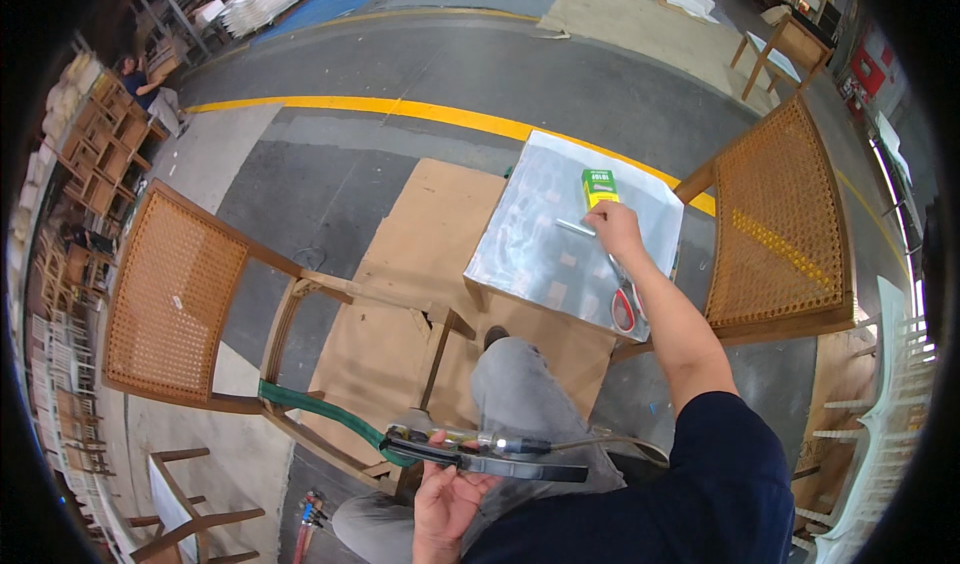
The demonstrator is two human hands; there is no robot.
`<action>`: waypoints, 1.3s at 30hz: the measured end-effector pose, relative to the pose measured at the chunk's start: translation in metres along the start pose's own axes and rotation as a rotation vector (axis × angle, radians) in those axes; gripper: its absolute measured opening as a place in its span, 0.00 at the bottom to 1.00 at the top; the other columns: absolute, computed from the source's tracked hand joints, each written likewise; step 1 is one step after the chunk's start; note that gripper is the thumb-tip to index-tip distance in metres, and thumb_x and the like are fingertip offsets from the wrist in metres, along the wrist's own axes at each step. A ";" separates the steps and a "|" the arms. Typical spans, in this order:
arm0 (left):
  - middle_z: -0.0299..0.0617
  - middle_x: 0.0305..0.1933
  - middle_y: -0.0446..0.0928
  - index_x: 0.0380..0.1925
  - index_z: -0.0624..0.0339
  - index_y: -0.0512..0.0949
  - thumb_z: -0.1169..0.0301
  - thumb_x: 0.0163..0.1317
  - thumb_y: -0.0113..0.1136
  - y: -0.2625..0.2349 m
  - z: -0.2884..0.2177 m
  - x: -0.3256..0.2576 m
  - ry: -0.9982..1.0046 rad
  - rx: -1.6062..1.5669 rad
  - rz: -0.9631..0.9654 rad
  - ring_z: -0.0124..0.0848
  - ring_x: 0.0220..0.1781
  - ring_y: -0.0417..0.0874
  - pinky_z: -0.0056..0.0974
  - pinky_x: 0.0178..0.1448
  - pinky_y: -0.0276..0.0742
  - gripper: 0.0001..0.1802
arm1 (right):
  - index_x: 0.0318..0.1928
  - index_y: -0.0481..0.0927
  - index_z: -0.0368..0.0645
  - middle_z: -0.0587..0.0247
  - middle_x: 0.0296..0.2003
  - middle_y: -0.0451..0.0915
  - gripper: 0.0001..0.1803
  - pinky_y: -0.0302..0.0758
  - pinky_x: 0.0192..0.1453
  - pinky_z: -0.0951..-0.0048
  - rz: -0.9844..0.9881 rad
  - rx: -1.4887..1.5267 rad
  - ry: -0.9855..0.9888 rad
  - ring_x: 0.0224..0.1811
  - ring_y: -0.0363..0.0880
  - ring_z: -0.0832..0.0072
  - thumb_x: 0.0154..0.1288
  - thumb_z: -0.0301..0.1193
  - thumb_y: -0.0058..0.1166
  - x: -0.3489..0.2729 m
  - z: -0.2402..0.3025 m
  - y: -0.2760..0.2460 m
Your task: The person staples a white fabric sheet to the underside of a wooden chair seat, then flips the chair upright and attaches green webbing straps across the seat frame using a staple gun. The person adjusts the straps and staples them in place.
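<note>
In the head view, the left hand (pixel 448 504) is palm up and grips a dark air tool (pixel 530 470), which looks like a staple gun; the right hand (pixel 615 230) reaches out, its fingers bent at the end of a thin silver strip (pixel 574 227); I cannot tell if they have it pinched tight. The strip lies on a shiny wrapped seat (pixel 510 234) under the right hand; a green and yellow box (pixel 599 187) is just past those fingers, and scissors (pixel 624 310) lie nearer, by the right forearm; a chair frame (pixel 283 339) with a green band (pixel 325 409) is left of the left hand. This looks like the picking-up step; the next move calls for a firm pinch and a still left hand.
</note>
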State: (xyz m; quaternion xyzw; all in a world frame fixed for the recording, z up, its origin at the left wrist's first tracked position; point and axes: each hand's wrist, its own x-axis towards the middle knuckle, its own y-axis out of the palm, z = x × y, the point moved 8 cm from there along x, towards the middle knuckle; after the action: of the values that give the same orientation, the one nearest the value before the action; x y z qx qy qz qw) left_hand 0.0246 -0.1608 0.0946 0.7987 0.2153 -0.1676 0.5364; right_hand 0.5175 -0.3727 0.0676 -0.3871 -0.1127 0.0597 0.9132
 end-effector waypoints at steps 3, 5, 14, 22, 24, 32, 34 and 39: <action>0.49 0.70 0.77 0.78 0.34 0.63 0.73 0.68 0.57 0.004 -0.001 0.001 0.006 0.015 0.011 0.69 0.70 0.77 0.71 0.71 0.74 0.39 | 0.41 0.91 0.41 0.47 0.38 0.89 0.09 0.83 0.51 0.54 -0.032 -0.029 0.022 0.43 0.89 0.51 0.65 0.32 0.65 0.001 -0.004 -0.007; 0.47 0.69 0.78 0.79 0.32 0.62 0.75 0.66 0.57 0.005 0.000 0.003 0.000 0.021 0.019 0.69 0.70 0.77 0.70 0.71 0.74 0.41 | 0.42 0.91 0.41 0.46 0.39 0.89 0.09 0.83 0.52 0.54 -0.027 -0.119 0.011 0.44 0.89 0.50 0.65 0.31 0.64 0.000 -0.014 -0.012; 0.42 0.66 0.79 0.80 0.23 0.57 0.80 0.62 0.58 -0.007 -0.005 -0.001 0.065 -0.101 -0.041 0.60 0.65 0.81 0.65 0.70 0.75 0.49 | 0.51 0.90 0.47 0.47 0.49 0.88 0.16 0.82 0.60 0.51 0.159 -0.448 0.112 0.53 0.87 0.49 0.63 0.27 0.62 -0.016 -0.047 0.014; 0.41 0.67 0.77 0.82 0.21 0.55 0.79 0.71 0.53 0.000 -0.012 0.014 0.086 -0.162 0.073 0.52 0.66 0.81 0.53 0.66 0.73 0.46 | 0.48 0.86 0.41 0.42 0.46 0.88 0.15 0.81 0.57 0.49 -0.013 -0.493 -0.030 0.53 0.86 0.44 0.60 0.25 0.58 -0.027 -0.039 -0.068; 0.41 0.68 0.77 0.83 0.22 0.53 0.79 0.73 0.52 -0.002 -0.021 0.002 0.133 -0.107 0.062 0.48 0.66 0.81 0.53 0.67 0.73 0.46 | 0.46 0.87 0.39 0.48 0.37 0.88 0.13 0.82 0.47 0.58 0.064 -0.312 0.070 0.40 0.88 0.54 0.61 0.25 0.61 -0.070 -0.017 -0.041; 0.37 0.67 0.76 0.84 0.21 0.43 0.80 0.77 0.54 -0.019 -0.006 0.010 0.147 -0.111 0.041 0.42 0.69 0.80 0.59 0.73 0.74 0.49 | 0.44 0.88 0.42 0.58 0.35 0.85 0.11 0.80 0.39 0.64 0.671 0.324 -0.604 0.35 0.85 0.64 0.61 0.23 0.67 -0.248 0.282 0.031; 0.39 0.67 0.75 0.84 0.23 0.41 0.81 0.77 0.54 -0.010 -0.004 0.010 0.159 -0.046 0.059 0.41 0.68 0.81 0.55 0.73 0.77 0.50 | 0.44 0.88 0.42 0.57 0.35 0.83 0.11 0.80 0.39 0.60 0.771 0.225 -0.734 0.36 0.85 0.59 0.61 0.26 0.67 -0.277 0.321 0.041; 0.39 0.70 0.70 0.83 0.32 0.41 0.83 0.76 0.56 -0.004 -0.007 0.000 0.213 0.072 -0.022 0.36 0.71 0.78 0.46 0.70 0.81 0.49 | 0.42 0.87 0.43 0.56 0.36 0.80 0.08 0.80 0.39 0.54 0.796 0.068 -0.912 0.36 0.84 0.55 0.63 0.29 0.66 -0.316 0.349 0.054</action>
State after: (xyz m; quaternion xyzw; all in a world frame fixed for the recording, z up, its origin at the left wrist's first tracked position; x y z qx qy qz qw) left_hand 0.0235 -0.1531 0.0941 0.8283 0.2738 -0.0952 0.4795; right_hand 0.1229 -0.1554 0.2134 -0.3055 -0.3373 0.5601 0.6922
